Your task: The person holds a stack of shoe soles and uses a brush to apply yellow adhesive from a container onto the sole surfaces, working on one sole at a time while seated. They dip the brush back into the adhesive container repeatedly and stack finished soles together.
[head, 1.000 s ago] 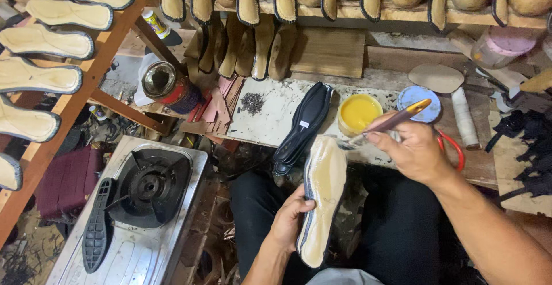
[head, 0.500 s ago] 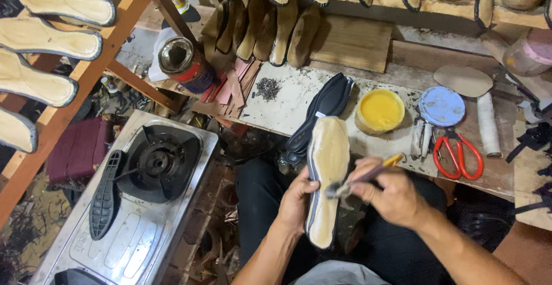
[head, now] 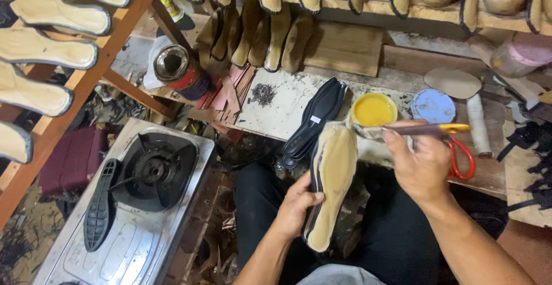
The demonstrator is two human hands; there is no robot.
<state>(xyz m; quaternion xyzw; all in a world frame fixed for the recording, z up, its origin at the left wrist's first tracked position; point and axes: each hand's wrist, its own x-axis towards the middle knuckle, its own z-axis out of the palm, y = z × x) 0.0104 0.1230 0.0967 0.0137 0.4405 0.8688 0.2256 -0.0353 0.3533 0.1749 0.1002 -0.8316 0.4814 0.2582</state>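
Observation:
My left hand [head: 294,204] grips a shoe sole [head: 332,181] with a tan inner face and black rim, held upright over my lap. My right hand [head: 421,167] holds a brush [head: 422,128] with a brown and yellow handle; its bristle end reaches toward the small pot of yellow glue [head: 374,110] on the workbench. A stack of black soles [head: 316,118] lies on the bench just left of the pot, behind the held sole.
A gas stove [head: 138,204] with a black sole [head: 99,204] on it stands at lower left. A red tin can [head: 178,72], red scissors [head: 463,158], a blue lid [head: 432,106] and a white roll [head: 477,124] are around. Racks of soles and lasts line the left and top.
My right hand has lifted the brush off the sole and swung it up right toward the glue pot. The held sole has shifted slightly.

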